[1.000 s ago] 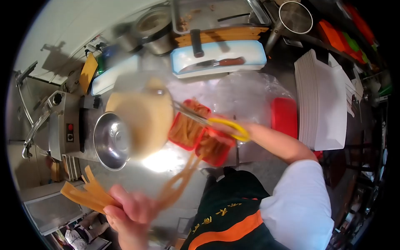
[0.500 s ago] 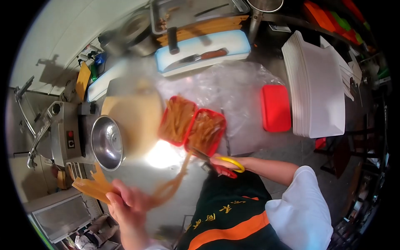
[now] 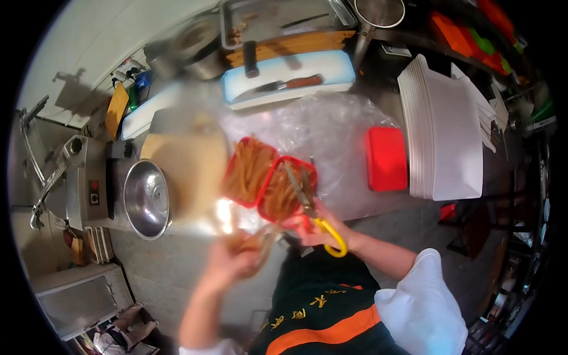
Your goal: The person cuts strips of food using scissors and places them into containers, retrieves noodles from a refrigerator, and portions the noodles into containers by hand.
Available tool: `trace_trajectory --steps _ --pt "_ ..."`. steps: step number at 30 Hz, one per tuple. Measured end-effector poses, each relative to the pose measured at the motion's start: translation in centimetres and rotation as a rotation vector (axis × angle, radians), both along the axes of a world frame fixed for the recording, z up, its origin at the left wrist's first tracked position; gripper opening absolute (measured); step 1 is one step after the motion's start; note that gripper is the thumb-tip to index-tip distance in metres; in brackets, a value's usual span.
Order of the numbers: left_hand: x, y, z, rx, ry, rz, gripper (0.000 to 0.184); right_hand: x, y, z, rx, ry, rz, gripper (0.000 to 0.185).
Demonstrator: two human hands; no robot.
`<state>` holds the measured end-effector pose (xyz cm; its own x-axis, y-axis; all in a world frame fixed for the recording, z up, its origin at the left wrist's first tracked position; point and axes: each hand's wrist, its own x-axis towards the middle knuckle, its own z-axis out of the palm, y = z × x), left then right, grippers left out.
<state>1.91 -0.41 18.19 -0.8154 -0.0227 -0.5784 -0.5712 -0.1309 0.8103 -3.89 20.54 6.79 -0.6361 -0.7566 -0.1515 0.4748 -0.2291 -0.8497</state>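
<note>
My left hand (image 3: 232, 255), smeared by motion, is closed on some tan, ribbon-like strips (image 3: 267, 244) in front of the work surface. My right hand (image 3: 324, 229) grips scissors (image 3: 309, 206) with yellow and red handles, their blades parted and pointing away from me. Beneath the blades is a red tray (image 3: 260, 214) heaped with similar strips. A second red tray (image 3: 228, 188), touching it on the left, also holds a pile of strips. What kind of food the strips are I cannot tell.
A steel bowl (image 3: 137, 201) and a round board (image 3: 195, 171) lie to the left. Clear plastic (image 3: 337, 127) covers the surface. To the right are a closed red box (image 3: 387, 158) and stacked white trays (image 3: 444, 130). A knife (image 3: 296, 82) rests on a white block (image 3: 331, 65) behind.
My left hand has come in from the far left toward the scissors, still with strips. The scissors have swung up, and their blades now point forward over the right-hand tray.
</note>
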Motion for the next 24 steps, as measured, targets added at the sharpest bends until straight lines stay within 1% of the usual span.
trace_trajectory --steps 1,2,3,4,5,6,7,9,10,11,13,14,15,17,18,19,21,22,23,24 --pt "-0.7 0.4 -0.5 0.057 -0.164 -0.035 0.014 0.0 -1.5 0.2 -0.087 -0.007 -0.059 0.05" --pt "-1.2 0.6 -1.4 0.153 -0.212 -0.044 0.014 0.0 -2.8 0.5 -0.176 -0.017 -0.118 0.055" --pt "-1.4 0.5 -2.4 0.248 -0.259 -0.058 0.014 -0.1 -3.7 0.7 -0.154 -0.021 -0.126 0.059" --pt "-1.4 0.3 -3.4 0.25 -0.252 -0.056 0.014 0.0 -4.5 0.8 -0.184 -0.174 -0.108 0.048" --pt "-1.3 0.0 -4.4 0.333 -0.288 -0.067 0.015 0.1 -5.2 0.9 -0.21 -0.328 -0.09 0.038" --pt "-1.3 -0.1 -5.1 0.42 -0.324 -0.079 0.015 -0.1 -5.6 0.5 -0.182 -0.308 -0.096 0.042" --pt "-1.2 -0.3 -5.6 0.428 -0.319 -0.076 0.015 -0.3 -6.1 0.4 -0.153 -0.288 -0.101 0.046" --pt "-1.3 -0.6 -6.2 0.534 -0.364 -0.151 0.016 -0.7 -6.5 0.8 0.082 0.204 -0.181 0.051" --pt "-1.1 -0.6 -6.9 0.584 -0.371 -0.188 0.012 -1.0 -6.6 1.0 0.125 0.177 -0.126 0.057" --pt "-1.0 -0.5 -7.6 0.594 -0.368 -0.187 0.012 -1.3 -6.6 1.1 0.135 0.179 -0.121 0.057" --pt "-0.9 -0.4 -9.1 0.71 -0.468 -0.166 0.007 -1.5 -6.7 1.2 0.176 0.003 0.004 0.057" --pt "-0.8 -0.4 -10.1 0.779 -0.497 -0.203 0.009 -1.3 -6.8 0.1 0.161 0.099 -0.032 0.057" --pt "-0.9 -0.3 -10.7 0.79 -0.49 -0.214 0.009 -1.3 -6.7 -0.1 0.175 0.107 -0.037 0.057" --pt "-0.7 0.0 -11.5 0.839 -0.431 -0.27 0.013 -1.1 -6.6 -0.2 0.138 0.249 -0.094 0.051" --pt "-0.7 -0.3 -11.8 0.793 -0.413 -0.342 0.017 -1.0 -6.5 -0.1 0.132 0.249 -0.161 0.051" --pt "-0.7 -0.1 -12.1 0.805 -0.407 -0.341 0.017 -1.3 -6.1 -0.1 0.144 0.252 -0.155 0.051" --pt "0.0 0.0 -12.9 0.543 -0.27 -0.332 0.021 -2.4 -5.3 -0.3 0.268 0.308 -0.304 0.05" --pt "0.2 -0.5 -14.1 0.51 -0.262 -0.393 0.023 -3.1 -4.8 -2.1 0.328 0.365 -0.403 0.05" --pt "0.6 -0.9 -15.2 0.512 -0.262 -0.395 0.023 -4.0 -4.6 -4.0 0.281 0.327 -0.476 0.05" --pt "1.1 -1.1 -16.2 0.428 -0.241 -0.43 0.023 -4.8 -4.1 -3.7 0.401 0.194 -0.487 0.05"
